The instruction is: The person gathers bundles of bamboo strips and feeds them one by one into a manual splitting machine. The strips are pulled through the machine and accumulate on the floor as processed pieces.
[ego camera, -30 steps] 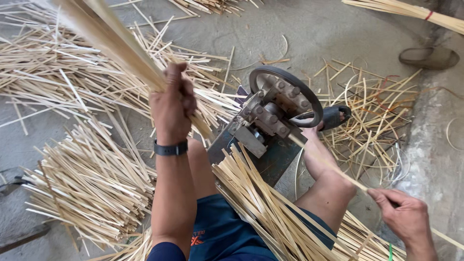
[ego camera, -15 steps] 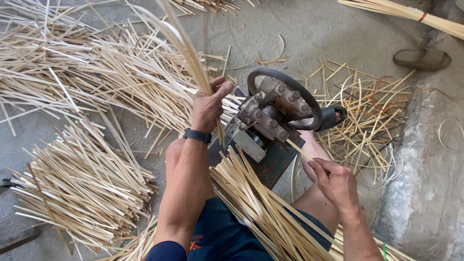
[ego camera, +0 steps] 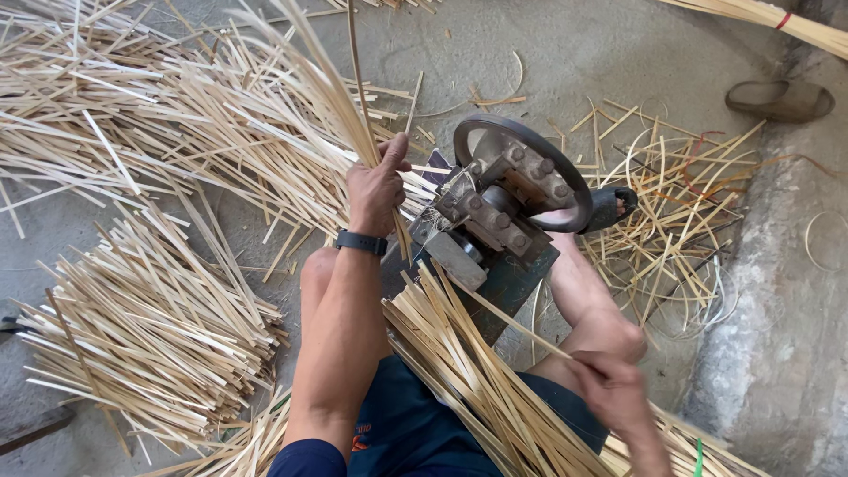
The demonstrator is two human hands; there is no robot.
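Beside the splitting machine (ego camera: pixel 503 208), right hand (ego camera: pixel 609 389) now pulled back, gripping one strip (ego camera: pixel 512 320)

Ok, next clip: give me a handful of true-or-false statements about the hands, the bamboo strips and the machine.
1. The left hand grips a bunch of pale split bamboo strips that fan upward. True.
2. The right hand rests flat on the grey concrete floor. False: it is raised over the lap, pinching a single thin bamboo strip that runs toward the machine.
3. A dark metal hand-wheel machine stands between the person's legs. True.
4. The left wrist is bare. False: it wears a dark wristband.
5. A brown sandal lies on the floor at upper right. True.
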